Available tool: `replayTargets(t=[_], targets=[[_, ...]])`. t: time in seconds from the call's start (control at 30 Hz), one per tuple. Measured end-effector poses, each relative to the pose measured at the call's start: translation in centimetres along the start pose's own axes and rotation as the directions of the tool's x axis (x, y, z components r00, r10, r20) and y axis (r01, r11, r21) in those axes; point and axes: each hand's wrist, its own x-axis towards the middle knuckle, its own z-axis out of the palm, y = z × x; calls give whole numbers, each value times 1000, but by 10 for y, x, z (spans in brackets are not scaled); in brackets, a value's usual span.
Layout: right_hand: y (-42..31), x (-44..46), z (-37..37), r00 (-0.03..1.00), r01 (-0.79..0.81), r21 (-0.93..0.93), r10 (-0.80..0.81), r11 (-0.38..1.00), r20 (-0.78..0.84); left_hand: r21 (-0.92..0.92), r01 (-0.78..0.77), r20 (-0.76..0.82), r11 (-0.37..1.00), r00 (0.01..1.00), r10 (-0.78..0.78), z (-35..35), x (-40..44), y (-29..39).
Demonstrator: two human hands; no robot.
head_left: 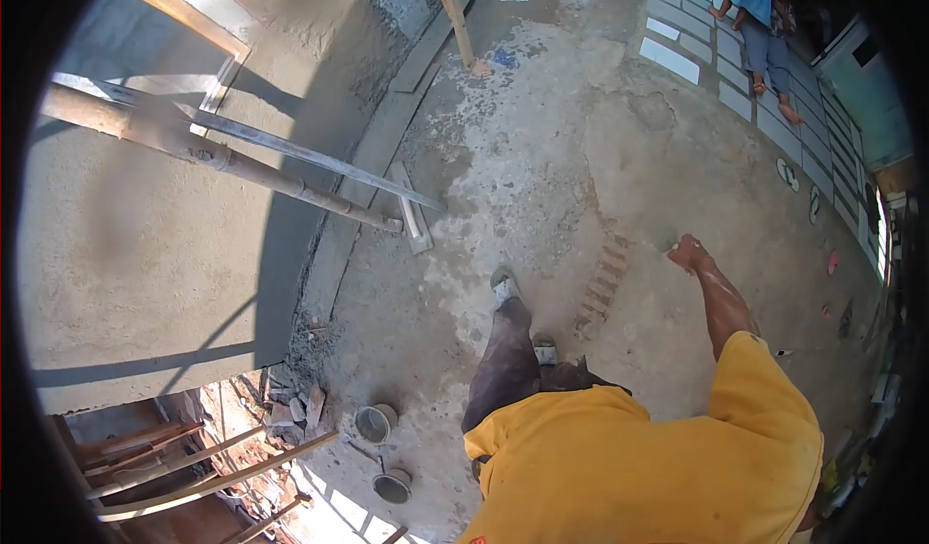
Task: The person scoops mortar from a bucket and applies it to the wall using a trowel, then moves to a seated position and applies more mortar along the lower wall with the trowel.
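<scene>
My right hand [689, 254] hangs out to the right at the end of a bare, dusty forearm, over the rough concrete floor [639, 350]. Its fingers are curled closed, with a small pale bit showing at the fingertips that is too small to name. Nearest to it on the floor is a ribbed, brick-coloured patch [602, 283]. My left hand is out of view; on that side only the yellow sleeve shows. One foot in a sandal [503, 287] is stepping forward.
A long metal straightedge [310, 152] and a wooden pole [281, 191] jut in from the left beside a plastered wall [164, 273]. A long-handled float [414, 215] lies near their ends. Two buckets [375, 423] stand lower left. Two people [764, 31] sit on paving at upper right.
</scene>
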Motion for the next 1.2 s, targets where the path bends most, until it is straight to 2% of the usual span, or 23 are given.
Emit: replayTargets(t=[0.17,0.27,0.37,0.47,0.5,0.53,0.6,0.63,0.67,0.73,0.87,0.9,0.97,1.0,1.07,1.2], targets=[[-40,130,-113,933,291,-77,-301,954,-199,125,-96,79,988,993,86,156,-17,37],[-58,148,-189,956,160,114,-125,980,-265,250,-199,144,947,975,167,252,-19,76],[13,223,-209,914,14,23,-3,1000,-405,413,-337,219,846,938,268,327,-36,123],[15,225,-250,964,-193,-30,184,981,-194,542,-502,319,674,865,388,408,-50,168],[17,227,-249,963,-212,40,216,976,-160,543,-519,326,660,854,404,435,-58,186],[20,229,-248,960,-235,110,248,966,-127,517,-492,304,701,870,387,461,-64,200],[25,247,-261,950,-298,179,310,938,-42,239,-218,193,946,966,174,532,-89,229],[25,259,-268,940,-339,175,341,924,20,71,-59,162,996,986,47,569,-102,237],[26,275,-275,926,-378,168,369,911,83,-106,99,148,989,986,-83,607,-115,243],[33,313,-290,905,-426,180,411,887,113,-292,221,125,930,973,-192,675,-149,256],[56,442,-343,902,-431,244,407,869,146,-337,96,53,937,995,-83,798,-219,259],[49,492,-380,918,-397,216,391,892,73,-321,144,143,936,984,-102,851,-214,241],[46,512,-403,925,-380,220,373,899,75,-183,167,244,969,962,-120,862,-197,257],[39,544,-441,942,-335,257,330,907,61,-201,194,182,960,971,-158,891,-247,263],[24,588,-501,957,-239,239,270,941,-109,-247,239,54,939,971,-233,955,-382,282],[21,680,-561,925,-84,68,103,994,-365,-256,254,95,933,967,-237,1035,-439,284]])
